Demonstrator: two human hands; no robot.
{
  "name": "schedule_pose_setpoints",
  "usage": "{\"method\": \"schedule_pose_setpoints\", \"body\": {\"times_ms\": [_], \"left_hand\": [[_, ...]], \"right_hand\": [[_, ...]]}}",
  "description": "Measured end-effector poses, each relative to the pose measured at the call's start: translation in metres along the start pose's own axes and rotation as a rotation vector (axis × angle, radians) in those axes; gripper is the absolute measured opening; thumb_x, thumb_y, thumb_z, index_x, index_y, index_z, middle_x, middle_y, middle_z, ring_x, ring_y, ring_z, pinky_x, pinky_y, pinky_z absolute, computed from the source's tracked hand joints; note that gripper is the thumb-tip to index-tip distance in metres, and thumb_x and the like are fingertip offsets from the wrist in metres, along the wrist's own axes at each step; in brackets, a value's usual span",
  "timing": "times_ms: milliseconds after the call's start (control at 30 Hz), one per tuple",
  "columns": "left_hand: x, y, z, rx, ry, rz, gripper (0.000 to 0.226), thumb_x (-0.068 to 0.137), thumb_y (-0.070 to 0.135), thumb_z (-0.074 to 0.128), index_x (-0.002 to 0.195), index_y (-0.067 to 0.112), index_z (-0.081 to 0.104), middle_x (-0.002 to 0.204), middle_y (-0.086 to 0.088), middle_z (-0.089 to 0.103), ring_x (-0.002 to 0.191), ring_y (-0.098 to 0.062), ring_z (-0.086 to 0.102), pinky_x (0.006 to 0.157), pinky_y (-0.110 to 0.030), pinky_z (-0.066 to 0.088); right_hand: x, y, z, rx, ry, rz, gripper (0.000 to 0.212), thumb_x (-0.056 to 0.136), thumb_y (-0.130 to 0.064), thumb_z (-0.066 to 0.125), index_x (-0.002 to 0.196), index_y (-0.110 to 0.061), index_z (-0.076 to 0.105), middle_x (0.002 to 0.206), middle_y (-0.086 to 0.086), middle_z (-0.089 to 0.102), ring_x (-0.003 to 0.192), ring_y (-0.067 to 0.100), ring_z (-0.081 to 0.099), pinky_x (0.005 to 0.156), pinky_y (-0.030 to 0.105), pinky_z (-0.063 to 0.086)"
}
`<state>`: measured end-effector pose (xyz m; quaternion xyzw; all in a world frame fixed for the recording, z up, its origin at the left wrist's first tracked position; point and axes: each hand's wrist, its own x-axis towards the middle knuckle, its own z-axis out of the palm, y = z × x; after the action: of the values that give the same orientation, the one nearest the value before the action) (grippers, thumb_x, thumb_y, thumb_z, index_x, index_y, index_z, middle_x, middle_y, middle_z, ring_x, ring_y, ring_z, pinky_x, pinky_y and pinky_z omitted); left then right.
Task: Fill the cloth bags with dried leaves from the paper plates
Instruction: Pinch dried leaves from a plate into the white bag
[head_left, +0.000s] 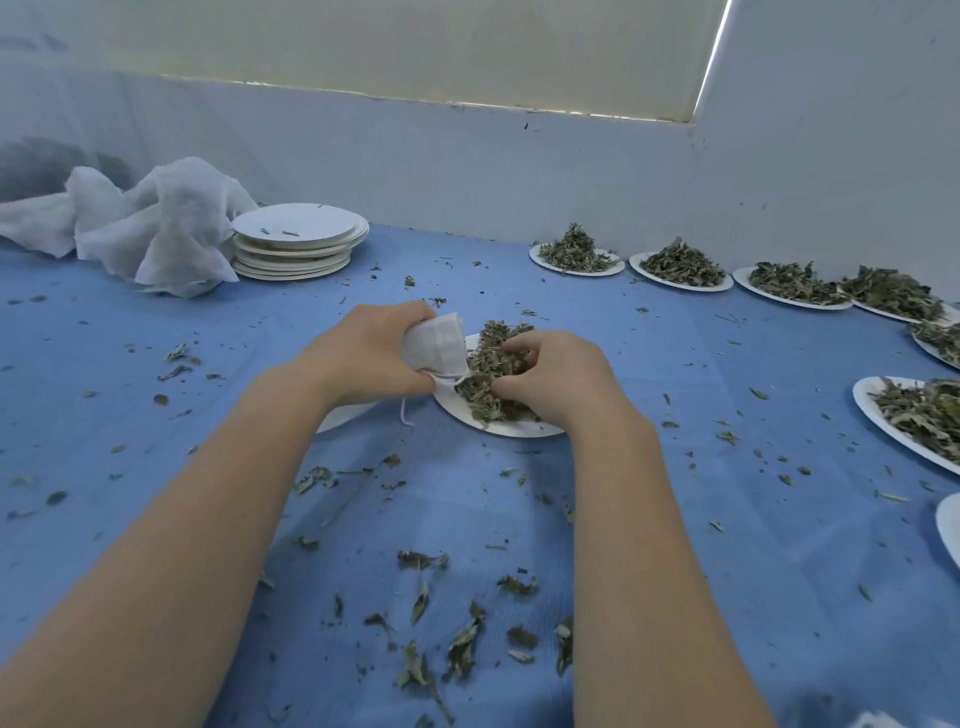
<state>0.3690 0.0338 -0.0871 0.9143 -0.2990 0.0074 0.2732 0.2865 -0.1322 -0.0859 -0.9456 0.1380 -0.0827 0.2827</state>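
Head view: left hand (363, 353) grips cloth bag (436, 345) beside right hand (550, 376), whose fingers pinch dried leaves (488, 364) on paper plate (514, 427).

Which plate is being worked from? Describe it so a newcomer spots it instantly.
On the blue table, look at the centre, between both hands. The plate there lies apart from the row along the right; it alone has the right hand in its leaves and the bag at its edge.

7 leaf plates (576, 260), 1 bag (435, 345)
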Motion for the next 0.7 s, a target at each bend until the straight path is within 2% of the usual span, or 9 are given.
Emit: {"method": "schedule_pose_setpoints", "body": {"times_ms": [133, 300, 367, 433, 533, 700], "left_hand": [[0.0, 0.0, 0.001, -0.01, -0.025, 0.003, 0.037, 0.07, 0.022, 0.069, 0.102, 0.029, 0.054, 0.09, 0.005, 0.058, 0.083, -0.016, 0.053, 0.062, -0.027, 0.039], [0.0, -0.002, 0.001, -0.008, -0.01, 0.003, 0.034, 0.071, 0.022, 0.069, 0.101, 0.029, 0.054, 0.091, 0.005, 0.058, 0.084, -0.016, 0.052, 0.065, -0.029, 0.041], [0.0, -0.003, 0.001, -0.015, -0.007, -0.003, 0.035, 0.07, 0.022, 0.069, 0.101, 0.029, 0.054, 0.091, 0.006, 0.058, 0.085, -0.017, 0.053, 0.069, -0.031, 0.044], [0.001, -0.004, 0.001, -0.014, -0.006, -0.009, 0.036, 0.07, 0.023, 0.069, 0.102, 0.03, 0.053, 0.092, 0.006, 0.058, 0.086, -0.017, 0.053, 0.071, -0.032, 0.045], [0.002, -0.006, 0.003, -0.013, 0.0, -0.009, 0.038, 0.07, 0.024, 0.068, 0.104, 0.031, 0.052, 0.093, 0.006, 0.057, 0.087, -0.017, 0.053, 0.072, -0.032, 0.045], [0.003, -0.005, 0.004, -0.032, 0.027, -0.006, 0.04, 0.069, 0.027, 0.069, 0.106, 0.031, 0.052, 0.089, 0.009, 0.056, 0.084, -0.016, 0.052, 0.069, -0.031, 0.044]], "right_hand": [[0.004, 0.001, 0.006, -0.034, 0.04, 0.042, 0.037, 0.086, -0.027, 0.065, 0.122, -0.027, 0.061, 0.115, -0.004, 0.063, 0.112, 0.019, 0.054, 0.1, 0.039, 0.039], [0.005, 0.003, 0.005, -0.113, 0.206, 0.051, 0.011, 0.089, -0.03, 0.061, 0.094, -0.037, 0.068, 0.095, -0.012, 0.066, 0.103, 0.016, 0.053, 0.08, 0.033, 0.021], [0.006, 0.005, 0.001, -0.08, 0.257, 0.052, 0.013, 0.09, -0.03, 0.06, 0.084, -0.04, 0.065, 0.087, -0.012, 0.062, 0.105, 0.017, 0.051, 0.077, 0.034, 0.018], [0.006, 0.006, -0.002, -0.028, 0.306, 0.036, 0.012, 0.092, -0.031, 0.058, 0.089, -0.039, 0.067, 0.086, -0.013, 0.061, 0.107, 0.017, 0.05, 0.077, 0.033, 0.017], [0.006, 0.005, -0.006, 0.055, 0.357, 0.003, 0.015, 0.092, -0.033, 0.058, 0.103, -0.034, 0.068, 0.098, -0.013, 0.066, 0.11, 0.017, 0.051, 0.078, 0.032, 0.017], [0.005, -0.001, -0.009, 0.117, 0.352, -0.063, 0.012, 0.091, -0.031, 0.06, 0.099, -0.035, 0.068, 0.083, -0.015, 0.058, 0.107, 0.018, 0.053, 0.08, 0.032, 0.02]]}}
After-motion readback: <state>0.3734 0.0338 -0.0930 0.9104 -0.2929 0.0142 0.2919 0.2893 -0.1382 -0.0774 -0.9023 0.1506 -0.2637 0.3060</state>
